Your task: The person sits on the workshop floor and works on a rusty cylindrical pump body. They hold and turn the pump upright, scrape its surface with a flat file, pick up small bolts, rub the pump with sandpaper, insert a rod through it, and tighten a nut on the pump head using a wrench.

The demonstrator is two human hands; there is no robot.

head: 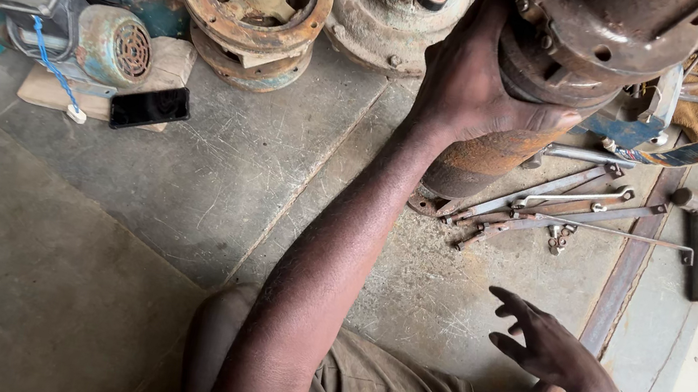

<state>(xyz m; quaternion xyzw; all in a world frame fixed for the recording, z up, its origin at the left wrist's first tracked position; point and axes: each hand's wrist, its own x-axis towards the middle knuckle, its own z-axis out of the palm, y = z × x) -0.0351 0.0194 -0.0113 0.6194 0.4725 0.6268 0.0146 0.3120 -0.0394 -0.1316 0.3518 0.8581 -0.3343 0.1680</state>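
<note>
Pump body tip risk

Rusty pump body [510, 138] stands on the concrete floor [179, 196], left hand [472, 84] clasping its side. Right hand [546, 347] hovers empty, fingers spread. One-handed hold may slip; pump could topple onto wrenches [556, 202] just beside.

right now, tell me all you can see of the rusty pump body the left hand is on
The pump body is a rusty metal cylinder, orange-brown low down and darker above, topped by a wide round flange with bolt holes. It stands roughly upright on the concrete floor, its foot beside loose spanners. The left hand grips its side near the top. The right hand hangs open, apart from it.
</note>
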